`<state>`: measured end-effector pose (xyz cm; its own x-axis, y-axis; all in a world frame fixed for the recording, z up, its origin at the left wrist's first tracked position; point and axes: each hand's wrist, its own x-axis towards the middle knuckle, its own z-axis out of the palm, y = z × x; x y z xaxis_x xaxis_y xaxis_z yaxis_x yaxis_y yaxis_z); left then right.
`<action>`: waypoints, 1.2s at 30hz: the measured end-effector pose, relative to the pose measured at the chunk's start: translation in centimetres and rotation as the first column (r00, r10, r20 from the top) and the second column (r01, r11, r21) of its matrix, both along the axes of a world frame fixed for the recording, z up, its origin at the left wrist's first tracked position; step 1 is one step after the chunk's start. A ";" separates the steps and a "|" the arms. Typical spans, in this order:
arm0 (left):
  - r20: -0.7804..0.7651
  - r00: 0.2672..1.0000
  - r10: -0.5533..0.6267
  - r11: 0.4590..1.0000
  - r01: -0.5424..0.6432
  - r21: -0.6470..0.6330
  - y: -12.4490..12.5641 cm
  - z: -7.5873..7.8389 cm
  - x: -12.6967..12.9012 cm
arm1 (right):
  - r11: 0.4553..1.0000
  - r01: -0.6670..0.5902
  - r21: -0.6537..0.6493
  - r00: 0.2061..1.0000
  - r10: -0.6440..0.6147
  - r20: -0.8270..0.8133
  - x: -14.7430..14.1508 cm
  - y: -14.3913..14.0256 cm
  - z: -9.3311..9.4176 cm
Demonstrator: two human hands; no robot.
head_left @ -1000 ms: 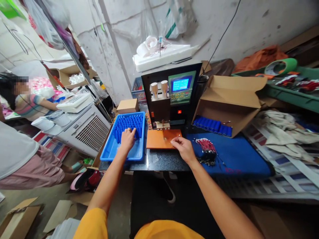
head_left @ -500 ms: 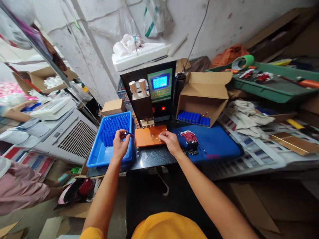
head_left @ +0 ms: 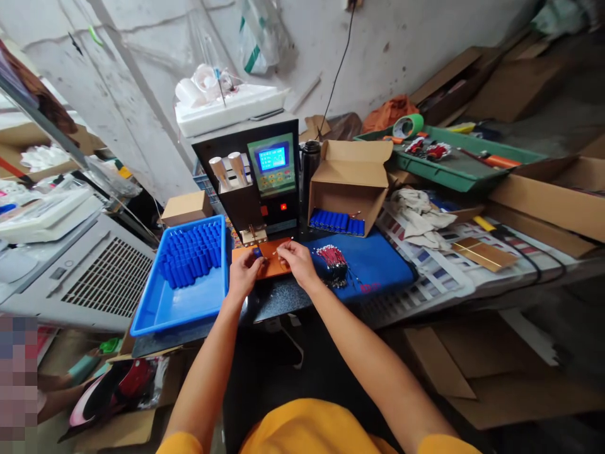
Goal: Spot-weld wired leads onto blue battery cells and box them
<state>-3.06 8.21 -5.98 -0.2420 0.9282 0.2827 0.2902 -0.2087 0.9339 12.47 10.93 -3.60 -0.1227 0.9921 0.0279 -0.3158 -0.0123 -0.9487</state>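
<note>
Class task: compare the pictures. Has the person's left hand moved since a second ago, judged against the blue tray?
Yes. The left hand has left the blue tray and moved right onto the orange plate, holding a small blue cell beside the right hand.

Access, as we find it: the orange plate (head_left: 269,261) is hemmed by the welding machine (head_left: 255,183) behind, the blue tray (head_left: 182,302) at left, and the wire bundle (head_left: 333,261) at right; we note open approach only from the table's near edge (head_left: 278,302).

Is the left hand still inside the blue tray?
No, the left hand is over the orange plate, holding a blue cell beside the blue tray.
</note>
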 end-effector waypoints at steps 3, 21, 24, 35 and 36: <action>0.001 1.000 0.003 1.000 -0.003 -0.010 0.2 -0.1 0.4 | 0.998 0.021 0.051 0.999 -0.023 0.034 -0.9 0.8 0.1; -0.007 0.999 0.031 0.999 -0.031 0.026 0.0 -0.6 1.0 | 0.985 0.012 0.171 0.973 -0.051 0.226 -3.6 2.6 -1.5; -0.016 0.999 0.047 0.998 -0.046 0.036 0.0 -0.5 1.0 | 0.984 0.006 0.177 0.972 -0.047 0.230 -3.6 2.6 -1.4; -0.013 0.999 0.033 0.999 -0.032 0.032 0.1 -0.8 0.9 | 0.982 0.001 0.188 0.975 -0.042 0.218 -3.5 2.4 -1.2; -0.015 0.999 0.040 0.999 -0.039 0.027 0.1 -0.9 0.9 | 0.982 -0.001 0.190 0.975 -0.041 0.218 -3.5 2.4 -1.1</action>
<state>-2.14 8.32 -6.91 -0.2739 0.9099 0.3116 0.3130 -0.2220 0.9234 8.94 13.30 -4.74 -0.1268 0.9740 0.1880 -0.0974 0.1764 -0.9795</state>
